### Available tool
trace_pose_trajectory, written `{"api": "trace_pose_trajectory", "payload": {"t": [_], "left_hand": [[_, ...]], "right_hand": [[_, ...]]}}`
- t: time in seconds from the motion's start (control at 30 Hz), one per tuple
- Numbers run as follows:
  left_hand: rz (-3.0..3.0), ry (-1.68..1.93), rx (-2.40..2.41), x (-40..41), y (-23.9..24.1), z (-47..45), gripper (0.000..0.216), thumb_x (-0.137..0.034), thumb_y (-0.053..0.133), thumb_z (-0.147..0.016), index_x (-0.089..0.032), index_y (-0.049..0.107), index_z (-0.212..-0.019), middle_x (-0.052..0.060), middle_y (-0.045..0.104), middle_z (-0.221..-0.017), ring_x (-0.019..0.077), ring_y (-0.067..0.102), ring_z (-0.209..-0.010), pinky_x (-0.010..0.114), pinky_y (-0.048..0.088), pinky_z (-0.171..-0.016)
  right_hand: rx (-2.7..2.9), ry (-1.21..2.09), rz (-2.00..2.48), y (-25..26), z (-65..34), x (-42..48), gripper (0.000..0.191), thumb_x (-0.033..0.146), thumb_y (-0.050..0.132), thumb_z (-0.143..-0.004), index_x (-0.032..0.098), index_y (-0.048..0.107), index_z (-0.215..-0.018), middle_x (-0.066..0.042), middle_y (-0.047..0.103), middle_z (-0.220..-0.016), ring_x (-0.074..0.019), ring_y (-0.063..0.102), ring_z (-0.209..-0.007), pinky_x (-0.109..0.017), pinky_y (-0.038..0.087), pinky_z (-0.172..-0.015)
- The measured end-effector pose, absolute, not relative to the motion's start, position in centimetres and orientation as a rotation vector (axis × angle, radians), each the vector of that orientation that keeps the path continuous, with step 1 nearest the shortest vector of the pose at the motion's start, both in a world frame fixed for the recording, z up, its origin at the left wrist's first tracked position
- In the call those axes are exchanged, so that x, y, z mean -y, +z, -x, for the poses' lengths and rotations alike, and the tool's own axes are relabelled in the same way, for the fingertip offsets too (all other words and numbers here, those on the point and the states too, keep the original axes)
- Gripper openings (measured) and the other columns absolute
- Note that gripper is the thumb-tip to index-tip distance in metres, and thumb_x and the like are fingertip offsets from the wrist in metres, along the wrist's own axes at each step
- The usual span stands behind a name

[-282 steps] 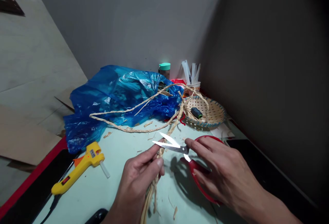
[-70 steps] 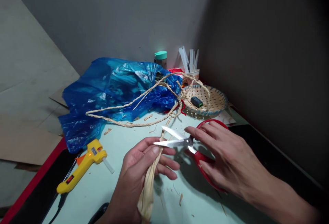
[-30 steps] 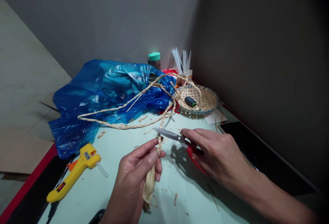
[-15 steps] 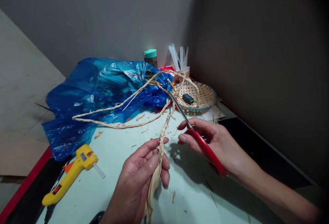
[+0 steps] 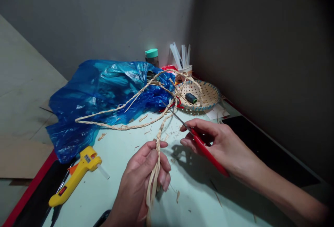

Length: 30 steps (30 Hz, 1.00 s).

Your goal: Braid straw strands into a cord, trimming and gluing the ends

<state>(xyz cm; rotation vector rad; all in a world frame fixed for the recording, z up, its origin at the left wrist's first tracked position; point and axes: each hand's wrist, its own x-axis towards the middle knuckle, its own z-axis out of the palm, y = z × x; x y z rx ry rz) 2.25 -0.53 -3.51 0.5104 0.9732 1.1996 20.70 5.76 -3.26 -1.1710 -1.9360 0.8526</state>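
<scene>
Near the front of the table, my left hand [image 5: 146,175] pinches a pale braided straw cord [image 5: 158,140] between thumb and fingers. Below the pinch, loose unbraided strands hang down past the palm. Beyond it, the long braid loops over the table, the bag and the basket. My right hand [image 5: 216,143] holds red-handled scissors [image 5: 208,154], their blades slanting up and left above the far part of the braid. The blades look closed and I cannot tell whether they touch the cord.
A yellow glue gun [image 5: 75,178] lies at left by a crumpled blue plastic bag [image 5: 104,91]. A woven basket [image 5: 211,98] holds a dark thread spool [image 5: 191,98]. Behind stand a cup [image 5: 186,70] of glue sticks and a teal-lidded jar [image 5: 152,56]. Straw scraps litter the pale tabletop [image 5: 117,171].
My left hand has shifted slightly, and the loose strands below it have spread. The scissors have tilted further left, their tips lower. The whole view has moved a little.
</scene>
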Motion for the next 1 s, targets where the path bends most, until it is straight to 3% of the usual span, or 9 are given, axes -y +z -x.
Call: {"api": "trace_pose_trajectory", "payload": {"t": [0.1,0.27,0.37,0.53,0.67,0.77,0.87,1.0], "left_hand": [[-0.527,1.196,-0.936,0.6,-3.3,-2.2,0.012,-0.019,0.054,-0.093,-0.014,0.063,-0.098,0.003,0.065,-0.069,0.0095,0.056,-0.051,0.021,0.047,-0.052],[-0.519,1.211,-0.921,0.8,-3.1,-2.2,0.012,-0.013,0.060,-0.089,-0.014,0.068,-0.097,0.008,0.071,-0.086,0.0135,0.064,-0.065,0.023,0.054,-0.058],[-0.502,1.216,-0.926,0.8,-3.2,-2.1,0.014,-0.013,0.068,-0.084,-0.014,0.074,-0.096,0.007,0.070,-0.086,0.0141,0.066,-0.069,0.023,0.056,-0.062],[-0.440,1.191,-0.950,0.9,-3.4,-1.8,0.023,-0.015,0.074,-0.080,-0.015,0.076,-0.103,0.007,0.072,-0.083,0.0166,0.070,-0.072,0.026,0.058,-0.072],[-0.401,1.243,-0.921,0.7,-3.7,-1.6,0.026,-0.010,0.073,-0.078,-0.016,0.073,-0.103,0.007,0.074,-0.087,0.0158,0.071,-0.074,0.024,0.057,-0.072],[-0.373,1.283,-0.871,0.3,-3.8,-1.6,0.031,-0.003,0.071,-0.076,-0.016,0.071,-0.104,0.008,0.074,-0.093,0.0190,0.072,-0.083,0.029,0.057,-0.080],[-0.378,1.303,-0.880,0.2,-3.5,-1.6,0.031,0.001,0.068,-0.075,-0.014,0.070,-0.101,0.007,0.073,-0.092,0.0203,0.071,-0.091,0.029,0.054,-0.087],[-0.392,1.280,-0.936,0.1,-2.8,-1.4,0.023,0.000,0.066,-0.077,-0.013,0.070,-0.094,0.008,0.073,-0.090,0.0203,0.072,-0.086,0.028,0.057,-0.082]], "right_hand": [[2.008,0.865,1.169,-2.9,-20.4,-5.4,0.016,0.035,0.065,-0.085,0.020,0.066,-0.088,0.002,0.064,-0.068,-0.0130,0.054,-0.058,-0.023,0.043,-0.055],[1.999,0.925,1.167,-2.7,-20.4,-5.2,0.018,0.035,0.069,-0.081,0.020,0.066,-0.090,0.002,0.065,-0.067,-0.0130,0.055,-0.057,-0.022,0.042,-0.053],[2.009,0.927,1.122,-2.5,-20.4,-5.1,0.016,0.033,0.072,-0.080,0.020,0.066,-0.089,0.003,0.064,-0.064,-0.0118,0.053,-0.055,-0.021,0.042,-0.053],[2.087,0.809,1.057,-2.2,-20.4,-4.7,0.018,0.031,0.076,-0.079,0.021,0.067,-0.091,0.002,0.067,-0.077,-0.0112,0.055,-0.060,-0.022,0.041,-0.054],[2.189,0.712,1.047,-2.3,-20.3,-4.3,0.023,0.033,0.074,-0.081,0.021,0.065,-0.098,-0.002,0.067,-0.088,-0.0170,0.058,-0.077,-0.028,0.045,-0.066],[2.275,0.674,0.981,-2.6,-20.2,-4.3,0.026,0.033,0.071,-0.083,0.019,0.063,-0.103,-0.005,0.064,-0.092,-0.0205,0.057,-0.086,-0.032,0.046,-0.073],[2.372,0.538,0.935,-2.9,-20.2,-4.5,0.019,0.027,0.065,-0.085,0.016,0.061,-0.100,-0.007,0.062,-0.090,-0.0225,0.053,-0.086,-0.035,0.045,-0.074],[2.470,0.346,0.844,-3.0,-20.5,-4.8,0.014,0.014,0.055,-0.080,0.015,0.058,-0.093,-0.007,0.060,-0.086,-0.0219,0.049,-0.081,-0.036,0.042,-0.074]]}}
